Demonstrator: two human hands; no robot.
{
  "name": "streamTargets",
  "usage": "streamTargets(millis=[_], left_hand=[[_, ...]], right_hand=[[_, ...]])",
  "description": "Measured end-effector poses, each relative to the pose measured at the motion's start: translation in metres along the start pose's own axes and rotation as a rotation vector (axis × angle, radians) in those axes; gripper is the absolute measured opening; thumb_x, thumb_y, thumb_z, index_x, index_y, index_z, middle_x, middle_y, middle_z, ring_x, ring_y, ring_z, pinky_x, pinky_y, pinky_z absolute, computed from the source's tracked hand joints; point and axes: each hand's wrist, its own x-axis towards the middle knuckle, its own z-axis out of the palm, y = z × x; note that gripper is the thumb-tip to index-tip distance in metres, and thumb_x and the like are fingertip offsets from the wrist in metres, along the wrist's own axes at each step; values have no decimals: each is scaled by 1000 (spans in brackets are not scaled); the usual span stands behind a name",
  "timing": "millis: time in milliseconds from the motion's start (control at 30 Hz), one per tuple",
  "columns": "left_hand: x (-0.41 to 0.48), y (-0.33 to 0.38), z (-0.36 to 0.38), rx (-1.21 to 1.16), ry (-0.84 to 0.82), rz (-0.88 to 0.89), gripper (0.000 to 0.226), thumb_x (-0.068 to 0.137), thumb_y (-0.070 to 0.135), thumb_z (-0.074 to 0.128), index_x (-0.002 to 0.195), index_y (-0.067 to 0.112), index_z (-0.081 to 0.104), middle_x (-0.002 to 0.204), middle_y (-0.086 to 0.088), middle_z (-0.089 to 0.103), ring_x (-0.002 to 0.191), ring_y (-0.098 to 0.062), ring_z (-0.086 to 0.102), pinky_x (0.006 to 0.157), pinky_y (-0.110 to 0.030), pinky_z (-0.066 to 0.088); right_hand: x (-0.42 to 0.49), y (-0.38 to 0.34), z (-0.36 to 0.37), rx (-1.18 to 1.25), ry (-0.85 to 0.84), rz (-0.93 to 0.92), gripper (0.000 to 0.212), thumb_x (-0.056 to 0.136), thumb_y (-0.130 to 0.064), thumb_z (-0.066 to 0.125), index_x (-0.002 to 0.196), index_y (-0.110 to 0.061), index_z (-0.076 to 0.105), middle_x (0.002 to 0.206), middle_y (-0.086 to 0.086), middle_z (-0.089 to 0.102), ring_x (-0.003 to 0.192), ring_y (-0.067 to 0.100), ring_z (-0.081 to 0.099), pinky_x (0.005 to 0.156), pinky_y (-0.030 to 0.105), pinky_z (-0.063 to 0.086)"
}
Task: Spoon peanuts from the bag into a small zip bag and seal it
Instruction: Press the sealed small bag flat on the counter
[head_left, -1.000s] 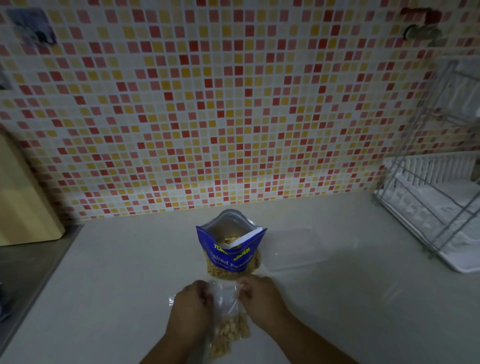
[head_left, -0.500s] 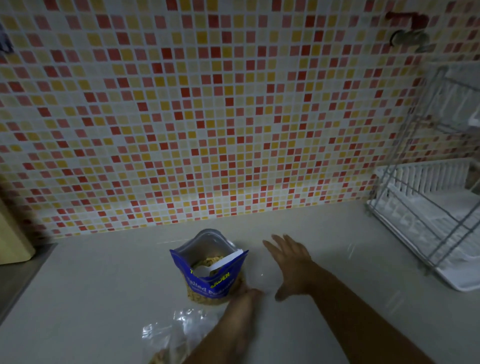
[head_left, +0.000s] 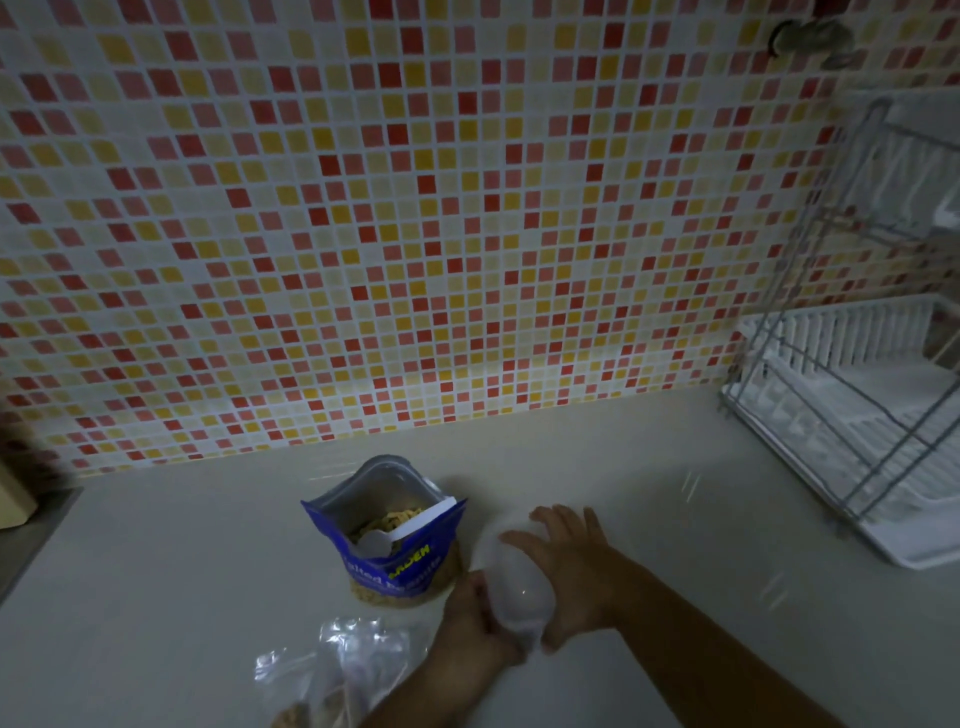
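Observation:
The blue peanut bag (head_left: 390, 567) stands open on the pale counter, with a white spoon (head_left: 397, 535) resting inside on the peanuts. A small clear zip bag (head_left: 332, 670) holding some peanuts lies on the counter at the lower left, with no hand on it. Both hands hold a translucent plastic container (head_left: 511, 577) just right of the peanut bag. My left hand (head_left: 467, 626) grips its near left side. My right hand (head_left: 571, 571) lies over its right side, fingers spread on top and thumb wrapped round the near end.
A white dish rack (head_left: 857, 431) with a wire frame stands at the right against the tiled wall. A wooden board (head_left: 13, 501) and a dark recessed surface (head_left: 31, 540) sit at the far left edge.
Both hands let go of the small zip bag, which now lies at the lower left. The right hand reached right to the translucent container, then both hands took hold of it.

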Motion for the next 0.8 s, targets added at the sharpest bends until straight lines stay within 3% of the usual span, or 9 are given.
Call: streamTargets(millis=[100, 233, 267, 333, 433, 500, 567, 667, 800], left_hand=[[-21, -1, -4, 139, 1, 32, 46, 72, 37, 67, 111, 15, 56, 95, -5, 68, 89, -24, 59, 53, -25, 53], [-37, 5, -6, 67, -57, 117, 88, 47, 48, 80, 124, 16, 53, 120, -6, 61, 86, -14, 66, 62, -24, 53], [-41, 2, -9, 108, -42, 146, 87, 42, 48, 86, 119, 21, 56, 121, -1, 60, 79, -6, 66, 61, -20, 52], [-55, 6, -8, 35, -216, 153, 53, 66, 55, 73, 108, 24, 67, 110, -9, 69, 77, -10, 68, 68, -24, 54], [-65, -8, -20, 256, -65, 165, 66, 66, 61, 65, 110, 12, 68, 96, -10, 70, 82, -19, 67, 71, -32, 54], [-67, -19, -26, 423, 12, 215, 105, 54, 65, 73, 144, 33, 28, 113, 0, 52, 102, -14, 57, 84, -25, 49], [-68, -26, -34, 730, 66, 253, 128, 51, 59, 77, 143, 45, -10, 126, 6, 35, 117, -15, 45, 95, -26, 42], [-65, -33, -42, 950, 90, 337, 136, 53, 65, 71, 134, 39, -36, 136, 2, 42, 117, -15, 44, 95, -23, 38], [-63, -29, -46, 1027, 90, 319, 131, 58, 59, 68, 128, 33, -39, 134, -1, 47, 120, -17, 43, 95, -24, 38]], right_hand=[[-20, -12, 13, 52, 27, 12, 117, 52, -63, 74, 144, -47, 3, 154, 7, 1, 144, 30, -5, 114, 56, -5], [-44, -28, 27, 71, 50, 18, 117, 55, -67, 71, 145, -47, 0, 155, 6, -4, 144, 30, -5, 114, 54, -5], [-48, -32, 29, 67, 45, 17, 117, 55, -67, 71, 145, -46, -1, 156, 7, -5, 144, 30, -7, 114, 54, -6], [-57, -40, 33, 71, 15, 13, 119, 55, -67, 72, 145, -46, -3, 157, 8, -7, 144, 31, -9, 114, 52, -8], [-66, -50, 37, 93, -19, 11, 120, 55, -68, 73, 145, -45, -4, 158, 9, -9, 144, 32, -14, 113, 49, -13], [-70, -55, 38, 95, -28, 12, 121, 55, -68, 73, 146, -44, -3, 158, 9, -11, 144, 32, -17, 112, 48, -16], [-71, -56, 37, 101, -27, 2, 120, 55, -69, 73, 146, -43, -2, 158, 9, -10, 144, 32, -18, 112, 47, -17], [-75, -57, 34, 87, -17, -12, 121, 54, -71, 72, 146, -43, 0, 158, 9, -6, 144, 29, -14, 111, 47, -18], [-81, -55, 31, 53, 9, -16, 120, 53, -74, 70, 146, -42, 2, 156, 10, 1, 144, 26, -8, 113, 53, -15]])
